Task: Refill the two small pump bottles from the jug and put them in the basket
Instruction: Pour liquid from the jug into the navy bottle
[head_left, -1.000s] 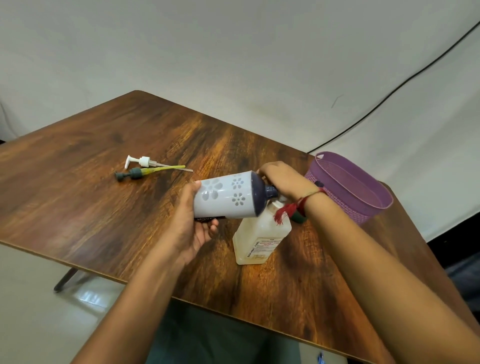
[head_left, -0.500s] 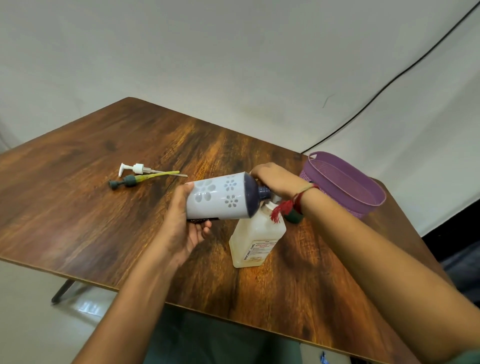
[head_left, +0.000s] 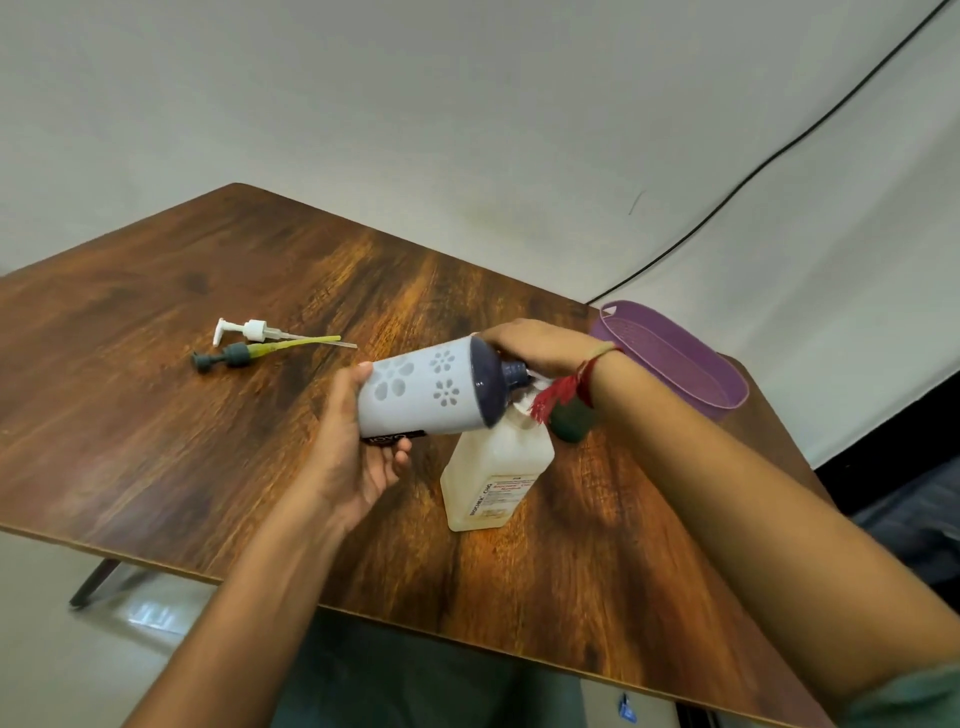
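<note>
Two hands hold the tipped jug (head_left: 426, 392): left hand (head_left: 353, 457) at base, right hand (head_left: 545, 345) curled round neck. The unheld clear bottle (head_left: 493, 467) may topple, spilling onto counter (head_left: 208, 441).

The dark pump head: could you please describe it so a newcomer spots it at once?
On the left part of the wooden table, two loose pumps lie side by side. The dark pump head is the nearer one, with a yellow-green tube; its neighbour is the white pump head.
</note>
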